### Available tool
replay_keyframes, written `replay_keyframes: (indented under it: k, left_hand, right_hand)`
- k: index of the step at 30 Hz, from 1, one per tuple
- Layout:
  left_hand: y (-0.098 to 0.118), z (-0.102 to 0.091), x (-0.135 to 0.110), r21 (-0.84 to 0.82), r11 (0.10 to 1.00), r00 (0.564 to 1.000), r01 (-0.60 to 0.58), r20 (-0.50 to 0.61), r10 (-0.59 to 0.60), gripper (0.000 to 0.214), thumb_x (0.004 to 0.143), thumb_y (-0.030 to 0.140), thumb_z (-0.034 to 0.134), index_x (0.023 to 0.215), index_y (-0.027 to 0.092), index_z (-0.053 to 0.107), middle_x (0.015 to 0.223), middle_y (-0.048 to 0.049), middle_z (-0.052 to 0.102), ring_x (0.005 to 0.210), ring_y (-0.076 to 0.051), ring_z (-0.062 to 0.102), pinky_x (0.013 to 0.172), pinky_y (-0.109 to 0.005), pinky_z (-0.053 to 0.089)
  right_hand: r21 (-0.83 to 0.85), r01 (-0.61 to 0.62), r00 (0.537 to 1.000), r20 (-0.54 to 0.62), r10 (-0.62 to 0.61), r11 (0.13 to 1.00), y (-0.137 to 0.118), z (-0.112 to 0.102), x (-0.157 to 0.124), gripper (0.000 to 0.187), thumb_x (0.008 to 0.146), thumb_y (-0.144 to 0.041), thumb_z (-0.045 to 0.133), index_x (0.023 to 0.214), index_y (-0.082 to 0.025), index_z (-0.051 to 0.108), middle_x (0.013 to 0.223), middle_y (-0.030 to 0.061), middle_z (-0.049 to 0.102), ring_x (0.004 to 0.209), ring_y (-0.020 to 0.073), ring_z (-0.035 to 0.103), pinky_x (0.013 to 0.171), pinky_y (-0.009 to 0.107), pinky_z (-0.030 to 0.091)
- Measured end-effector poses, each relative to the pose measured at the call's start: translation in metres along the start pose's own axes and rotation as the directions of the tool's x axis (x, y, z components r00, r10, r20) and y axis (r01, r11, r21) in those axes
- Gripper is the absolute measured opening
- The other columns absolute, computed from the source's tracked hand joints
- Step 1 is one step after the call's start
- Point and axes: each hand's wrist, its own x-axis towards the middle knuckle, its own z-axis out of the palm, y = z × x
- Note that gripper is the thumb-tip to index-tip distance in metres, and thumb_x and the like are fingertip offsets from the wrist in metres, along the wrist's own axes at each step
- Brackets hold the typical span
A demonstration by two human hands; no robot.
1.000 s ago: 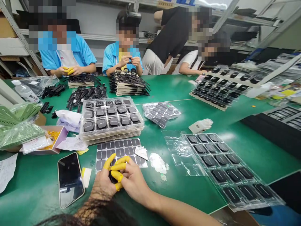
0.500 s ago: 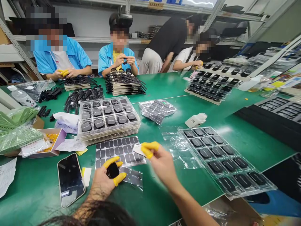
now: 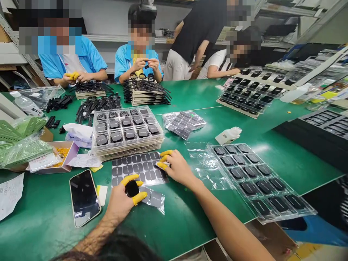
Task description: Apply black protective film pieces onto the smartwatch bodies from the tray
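Green bench (image 3: 190, 224) runs across the view, with shelving behind it and co-workers along its far edge. Near the front edge, the left hand (image 3: 121, 203) has a tight grip on a black square (image 3: 132, 188), pinching it between yellow-capped fingers (image 3: 129, 180) and thumb. The right arm (image 3: 225, 221) comes in from the lower right, angled toward the middle of the bench. Its hand (image 3: 175, 167) lies over the right end of a sheet of dark pads (image 3: 138, 168), with its yellow-capped fingers (image 3: 164, 154) closed on a white scrap (image 3: 165, 164).

Just below that sheet, a clear bag (image 3: 153, 199) holding a dark printed card lies touching the left hand; its print is too small to read. A phone (image 3: 85, 197) lies to the left of that hand, its dark screen facing up. Farther back stand stacked clear trays (image 3: 127, 132) of black squares, their small markings unreadable. To the right lie a blister tray (image 3: 258, 177), a bag of pads (image 3: 183, 124) and a white bottle (image 3: 228, 135) with a short, illegible mark. Across the bench, a person in a blue shirt (image 3: 123, 61) holds a small dark piece in both hands.
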Motion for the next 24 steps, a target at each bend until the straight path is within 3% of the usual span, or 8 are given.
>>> replay_keyframes:
  k: [3, 6, 9, 12, 15, 17, 20, 24]
  left_hand:
    - [-0.002, 0.002, -0.001, -0.012, 1.0, 1.0, 0.014, 0.016, -0.013, 0.056, 0.067, 0.038, 0.092, 0.119, 0.028, 0.075, 0.108, -0.0039, 0.09, 0.106, -0.032, 0.086, 0.1, -0.046, 0.068]
    - [-0.002, 0.003, -0.001, 0.051, 0.997, 0.998, -0.065, 0.008, 0.065, 0.058, 0.068, 0.037, 0.093, 0.123, 0.026, 0.076, 0.11, -0.0045, 0.089, 0.105, -0.031, 0.085, 0.099, -0.045, 0.066]
    - [-0.004, 0.003, 0.0, 0.1, 0.986, 0.991, -0.13, 0.004, 0.131, 0.05, 0.07, 0.032, 0.091, 0.118, 0.023, 0.081, 0.117, -0.0057, 0.088, 0.107, -0.03, 0.083, 0.099, -0.041, 0.065]
    - [-0.008, 0.004, -0.002, 0.067, 0.988, 0.99, -0.141, -0.005, 0.141, 0.052, 0.071, 0.032, 0.092, 0.121, 0.023, 0.083, 0.117, -0.0051, 0.088, 0.106, -0.03, 0.083, 0.097, -0.038, 0.065]
    - [-0.01, 0.005, -0.005, 0.062, 0.982, 0.984, -0.178, 0.02, 0.178, 0.05, 0.072, 0.022, 0.089, 0.121, 0.023, 0.085, 0.111, -0.0029, 0.089, 0.1, -0.029, 0.085, 0.091, -0.036, 0.066]
    - [-0.008, 0.005, -0.006, 0.088, 0.98, 0.984, -0.18, 0.018, 0.179, 0.046, 0.072, 0.019, 0.087, 0.119, 0.022, 0.087, 0.103, -0.0017, 0.09, 0.092, -0.029, 0.084, 0.086, -0.035, 0.066]
    - [-0.006, 0.006, -0.007, 0.089, 0.988, 0.991, -0.13, -0.03, 0.133, 0.048, 0.07, 0.028, 0.093, 0.118, 0.023, 0.087, 0.096, -0.0015, 0.089, 0.083, -0.027, 0.083, 0.079, -0.035, 0.067]
    - [-0.005, 0.007, -0.008, 0.104, 0.986, 0.992, -0.129, -0.005, 0.13, 0.047, 0.069, 0.026, 0.092, 0.115, 0.024, 0.088, 0.09, 0.0009, 0.088, 0.076, -0.023, 0.08, 0.074, -0.033, 0.067]
  right_hand:
    - [0.272, -0.026, 0.999, 0.052, 0.013, 0.962, -0.017, -0.012, 0.001, 0.019, 0.103, -0.039, 0.072, 0.09, -0.025, 0.072, 0.097, 0.0055, 0.08, 0.089, 0.0246, 0.073, 0.081, 0.041, 0.062]
    - [0.404, 0.108, 0.957, 0.205, -0.204, 0.909, -0.047, -0.01, 0.004, 0.012, 0.102, -0.033, 0.072, 0.108, -0.025, 0.077, 0.094, 0.0041, 0.078, 0.083, 0.0221, 0.071, 0.077, 0.037, 0.061]
    - [0.375, 0.292, 0.896, 0.215, -0.389, 0.88, -0.068, 0.008, 0.003, 0.023, 0.103, -0.021, 0.062, 0.114, -0.025, 0.082, 0.097, 0.0077, 0.076, 0.087, 0.0233, 0.071, 0.076, 0.036, 0.06]
    - [0.313, 0.343, 0.91, 0.124, -0.396, 0.886, -0.073, 0.022, -0.004, 0.024, 0.103, -0.019, 0.062, 0.107, -0.025, 0.085, 0.097, 0.0087, 0.075, 0.084, 0.0224, 0.069, 0.07, 0.034, 0.058]
    - [0.364, 0.363, 0.899, 0.104, -0.425, 0.858, -0.073, 0.025, -0.007, 0.025, 0.102, -0.017, 0.064, 0.104, -0.029, 0.086, 0.094, 0.0056, 0.075, 0.079, 0.0199, 0.068, 0.068, 0.032, 0.057]
    - [0.393, 0.309, 0.92, 0.106, -0.376, 0.866, -0.074, 0.024, -0.005, 0.021, 0.102, -0.02, 0.067, 0.1, -0.029, 0.087, 0.09, 0.005, 0.075, 0.078, 0.0199, 0.068, 0.068, 0.033, 0.057]
    - [0.393, 0.199, 0.964, 0.083, -0.251, 0.897, -0.074, 0.023, 0.0, 0.012, 0.1, -0.029, 0.075, 0.096, -0.028, 0.087, 0.087, 0.0051, 0.075, 0.078, 0.0214, 0.068, 0.069, 0.035, 0.056]
    - [0.466, 0.237, 0.939, 0.115, -0.324, 0.852, -0.073, 0.023, 0.001, 0.015, 0.101, -0.026, 0.073, 0.095, -0.028, 0.087, 0.082, 0.0033, 0.072, 0.074, 0.0193, 0.065, 0.066, 0.033, 0.054]
